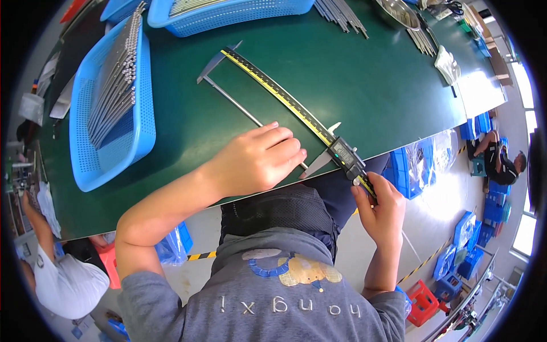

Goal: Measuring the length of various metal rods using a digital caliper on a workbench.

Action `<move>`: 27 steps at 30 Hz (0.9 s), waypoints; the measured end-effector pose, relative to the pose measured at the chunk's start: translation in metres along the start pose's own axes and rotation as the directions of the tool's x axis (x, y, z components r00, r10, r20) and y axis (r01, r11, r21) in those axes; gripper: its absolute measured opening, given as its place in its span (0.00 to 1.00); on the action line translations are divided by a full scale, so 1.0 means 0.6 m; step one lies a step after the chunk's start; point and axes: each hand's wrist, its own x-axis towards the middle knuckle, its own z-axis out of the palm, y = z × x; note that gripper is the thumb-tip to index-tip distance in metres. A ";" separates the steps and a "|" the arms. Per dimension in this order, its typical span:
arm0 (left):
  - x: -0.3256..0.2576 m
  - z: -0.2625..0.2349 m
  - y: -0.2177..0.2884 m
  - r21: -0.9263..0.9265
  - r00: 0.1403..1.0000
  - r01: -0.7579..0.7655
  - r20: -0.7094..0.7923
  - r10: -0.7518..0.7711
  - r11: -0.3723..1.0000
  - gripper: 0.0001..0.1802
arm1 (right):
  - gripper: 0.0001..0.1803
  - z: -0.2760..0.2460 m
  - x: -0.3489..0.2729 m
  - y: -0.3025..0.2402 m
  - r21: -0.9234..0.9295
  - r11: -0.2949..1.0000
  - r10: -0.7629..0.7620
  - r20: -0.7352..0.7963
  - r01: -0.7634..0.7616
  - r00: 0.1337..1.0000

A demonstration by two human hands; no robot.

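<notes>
A long digital caliper [285, 99] with a yellow-edged black scale lies slantwise over the green table, its display unit [345, 157] close to the front edge. My right hand [383, 206] pinches the near end of its beam, thumb at the small roller. Between the jaws runs a thin metal rod [232, 100], its far end at the far jaw and its near end by the sliding jaw. My left hand [259, 157] is closed on the rod near its nearer end; the fingers hide part of it.
A blue basket [82, 131] of metal rods stands at the left, another basket [239, 24] at the back. Loose rods [341, 16], a metal bowl [399, 12] and a white glove [447, 65] lie along the far side. A co-worker [68, 279] sits at lower left, another person [501, 162] at right.
</notes>
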 end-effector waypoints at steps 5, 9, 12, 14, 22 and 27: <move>-0.003 0.002 0.002 -0.010 1.000 -0.013 -0.014 0.013 1.000 0.11 | 0.14 0.001 -0.003 0.007 0.020 1.000 -0.023 -0.006 0.023 1.000; -0.002 0.000 0.003 -0.014 1.000 -0.006 -0.009 0.006 1.000 0.12 | 0.14 0.000 -0.001 0.005 0.004 1.000 -0.002 0.012 0.002 1.000; 0.005 -0.004 0.000 -0.031 1.000 -0.004 -0.005 0.004 0.999 0.12 | 0.14 -0.002 0.002 0.005 -0.010 1.000 0.007 0.002 -0.007 1.000; 0.007 -0.006 -0.003 -0.044 1.000 -0.016 -0.004 0.016 0.999 0.13 | 0.13 -0.001 0.004 0.005 -0.033 0.999 -0.003 0.003 0.003 1.000; -0.001 -0.011 -0.011 -0.079 1.000 0.028 0.010 -0.027 0.996 0.17 | 0.14 0.002 0.002 0.003 -0.047 0.999 -0.007 0.020 0.008 1.000; -0.001 -0.011 -0.011 -0.103 0.998 0.061 0.029 -0.058 0.993 0.16 | 0.17 0.001 -0.001 0.003 -0.037 0.999 0.005 0.056 -0.003 0.998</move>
